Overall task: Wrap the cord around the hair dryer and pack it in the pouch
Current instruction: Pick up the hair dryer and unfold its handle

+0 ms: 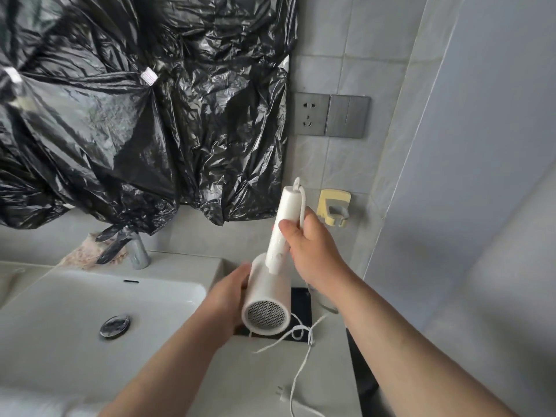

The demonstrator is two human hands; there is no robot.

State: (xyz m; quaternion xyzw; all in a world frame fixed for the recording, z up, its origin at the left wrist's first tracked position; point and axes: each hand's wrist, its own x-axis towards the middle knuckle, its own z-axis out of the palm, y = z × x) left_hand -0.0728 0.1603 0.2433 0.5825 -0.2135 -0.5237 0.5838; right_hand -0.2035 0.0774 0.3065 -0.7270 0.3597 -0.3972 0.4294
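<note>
Both forearms reach in from 5 and 7 o'clock. Largest, at 8 o'clock, a washbasin [60, 341] sits in the bench [240, 386]. At 6 o'clock the hair dryer [267, 296] is held above the bench. The left hand [228, 299] clasps its barrel, and the right hand [313, 254] has its grip closed round the handle, pinning one strand of cord [302, 206] against it. Wrapping looks barely begun: most of the cord trails loose and tangled to the plug [282, 392]. A dark flat thing [301, 299] beneath, possibly the pouch, lies unused.

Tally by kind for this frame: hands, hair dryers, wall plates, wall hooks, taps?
hands: 2, left hand, right hand
hair dryer: 1
wall plates: 2, socket, switch
wall hook: 1
tap: 1
total: 7
</note>
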